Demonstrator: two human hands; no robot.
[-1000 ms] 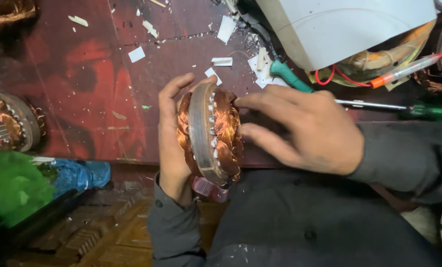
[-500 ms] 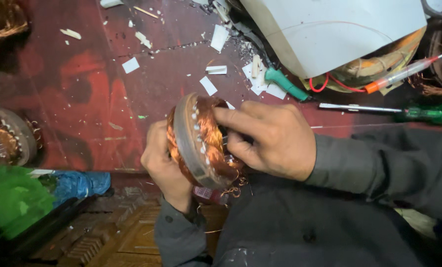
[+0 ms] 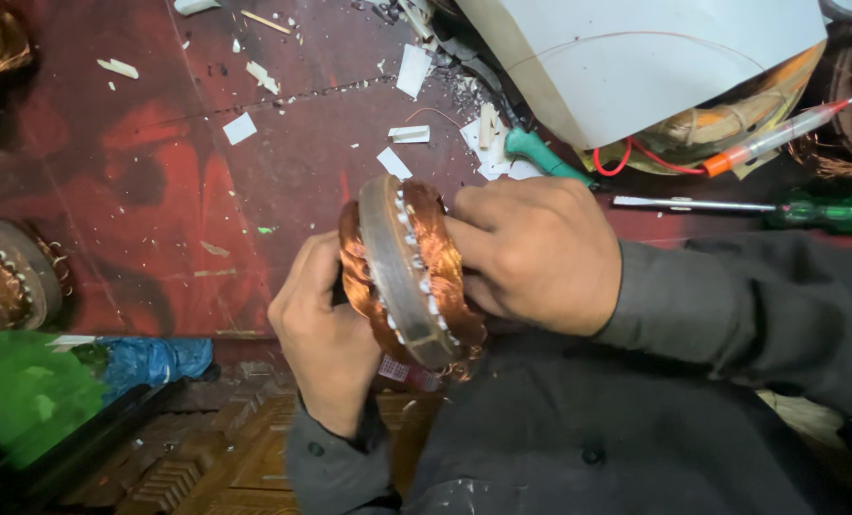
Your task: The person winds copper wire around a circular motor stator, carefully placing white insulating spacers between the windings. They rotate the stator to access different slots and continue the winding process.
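Note:
A round motor stator (image 3: 402,272) with a grey metal ring and copper wire windings on both faces stands on edge between my hands, above my lap at the red table's near edge. My left hand (image 3: 323,334) grips its left side from below. Over its right face my right hand (image 3: 539,253) curls, fingers pressed onto the copper coils. Small white insulation tabs line the ring's rim.
The worn red tabletop (image 3: 159,181) is strewn with white paper scraps. A green-handled screwdriver (image 3: 760,210) and a second green tool (image 3: 540,154) lie to the right, under a white sheet (image 3: 636,57). Another stator (image 3: 6,277) sits at left; green and blue bags (image 3: 54,381) below.
Both hands have brought the stator toward my body and tilted it, so its ring now leans left. My right hand has shifted from lying flat across it to cupping its right face.

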